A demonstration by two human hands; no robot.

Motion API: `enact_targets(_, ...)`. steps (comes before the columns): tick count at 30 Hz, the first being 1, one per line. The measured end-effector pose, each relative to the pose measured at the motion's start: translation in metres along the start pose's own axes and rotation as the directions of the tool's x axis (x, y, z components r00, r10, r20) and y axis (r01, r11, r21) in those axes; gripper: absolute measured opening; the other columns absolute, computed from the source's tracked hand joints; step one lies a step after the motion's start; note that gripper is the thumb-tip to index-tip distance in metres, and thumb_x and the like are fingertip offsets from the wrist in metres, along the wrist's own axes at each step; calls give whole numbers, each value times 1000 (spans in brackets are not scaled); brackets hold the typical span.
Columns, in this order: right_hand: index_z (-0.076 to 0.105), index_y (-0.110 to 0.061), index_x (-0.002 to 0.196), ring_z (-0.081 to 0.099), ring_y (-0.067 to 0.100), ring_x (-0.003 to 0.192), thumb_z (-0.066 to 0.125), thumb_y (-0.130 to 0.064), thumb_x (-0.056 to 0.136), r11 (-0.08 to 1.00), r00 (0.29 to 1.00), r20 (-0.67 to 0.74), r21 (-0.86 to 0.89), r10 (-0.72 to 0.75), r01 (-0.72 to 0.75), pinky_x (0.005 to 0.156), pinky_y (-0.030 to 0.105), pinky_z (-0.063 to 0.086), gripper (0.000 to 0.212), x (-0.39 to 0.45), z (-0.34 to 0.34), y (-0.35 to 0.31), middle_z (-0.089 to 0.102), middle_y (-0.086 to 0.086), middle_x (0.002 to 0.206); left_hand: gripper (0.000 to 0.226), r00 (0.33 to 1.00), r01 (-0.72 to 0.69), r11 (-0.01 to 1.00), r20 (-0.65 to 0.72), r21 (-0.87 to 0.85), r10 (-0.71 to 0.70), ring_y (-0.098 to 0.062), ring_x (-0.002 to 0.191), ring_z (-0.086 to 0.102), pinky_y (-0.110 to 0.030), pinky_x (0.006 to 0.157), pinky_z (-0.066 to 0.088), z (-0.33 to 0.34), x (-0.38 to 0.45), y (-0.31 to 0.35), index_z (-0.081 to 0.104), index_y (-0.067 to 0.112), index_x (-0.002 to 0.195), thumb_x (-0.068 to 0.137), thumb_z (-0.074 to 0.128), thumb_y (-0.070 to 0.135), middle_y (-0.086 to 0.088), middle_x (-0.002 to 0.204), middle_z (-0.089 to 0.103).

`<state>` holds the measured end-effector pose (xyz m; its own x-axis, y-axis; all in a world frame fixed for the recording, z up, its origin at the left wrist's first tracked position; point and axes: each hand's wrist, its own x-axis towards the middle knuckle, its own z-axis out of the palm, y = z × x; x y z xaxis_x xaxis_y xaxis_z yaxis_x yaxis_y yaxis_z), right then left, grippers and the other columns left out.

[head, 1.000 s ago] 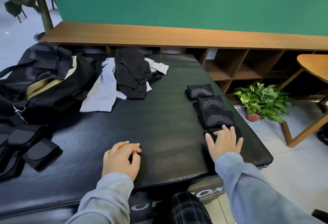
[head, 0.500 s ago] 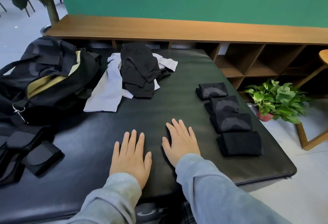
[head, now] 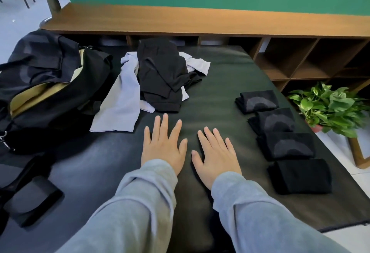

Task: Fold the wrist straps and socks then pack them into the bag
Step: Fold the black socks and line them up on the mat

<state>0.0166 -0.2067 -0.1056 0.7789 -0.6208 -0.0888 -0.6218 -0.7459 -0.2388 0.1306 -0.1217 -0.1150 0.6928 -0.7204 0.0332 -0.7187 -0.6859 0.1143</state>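
Left hand: the left hand (head: 163,144) lies flat, palm down, on the black padded table (head: 216,84), fingers straight and slightly spread, holding nothing.
Right hand: the right hand (head: 216,154) lies flat beside it, palm down, fingers straight, holding nothing; the two hands are close together but not touching.
Sleeves: both arms wear grey sleeves (head: 144,202).
Folded socks: four folded black socks (head: 284,140) sit in a row along the table's right side, running from far to near, just right of the right hand; the middle ones overlap at their edges.
Unfolded socks: a loose pile of black socks (head: 162,76) lies on top of pale grey socks (head: 122,102) at the far middle of the table, just beyond the left hand's fingertips.
Bag: a black bag (head: 44,84) with a yellow lining sits open on the table's left side, touching the pale grey socks.
Wrist straps: black wrist straps (head: 34,198) lie at the near left corner, in front of the bag.
Surroundings: a wooden shelf (head: 200,22) runs behind the table under a green wall; a potted plant (head: 330,108) stands on the floor to the right.
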Motion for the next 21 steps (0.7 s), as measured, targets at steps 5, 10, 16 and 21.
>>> enact_targets(5, 8, -32, 151, -11, 7, 144, 24, -45, 97, 1000, 1000, -6, 12, 11, -11, 118, 35, -5, 57, 6, 1, -1, -2, -14, 158, 56, 997, 51, 998, -58, -24, -52, -22, 142, -19, -45, 115, -8, 3, 32, -3, 11, 41, 146, 93, 21, 56, -5, 156, -17)
enact_targets(10, 10, -33, 150, -10, 5, 144, 24, -43, 98, 999, 1000, -4, 27, 18, -18, 118, 34, -5, 55, 12, -1, -2, 0, -16, 158, 54, 995, 62, 994, -68, -90, -69, -22, 142, -18, -47, 115, -6, 5, 49, -6, 20, 39, 145, 93, 26, 54, -5, 157, -13)
enact_targets(16, 14, -35, 149, -9, 4, 144, 24, -41, 98, 999, 1000, -9, 36, 25, -25, 118, 33, -5, 52, 16, -2, -2, 2, -18, 157, 42, 952, -29, 989, -306, -143, -17, -29, 144, -1, -51, 113, 4, 9, 61, -7, 47, 23, 128, 89, 48, 39, -10, 157, 5)
enact_targets(21, 16, -36, 149, -8, 3, 144, 18, -43, 96, 998, 999, -17, 47, 37, -37, 118, 33, -4, 53, 17, -1, -2, 4, -19, 157, 65, 965, 84, 993, -243, -80, -101, -23, 144, -10, -48, 114, -2, 7, 68, -7, 25, 10, 144, 92, 35, 46, -6, 157, -8)
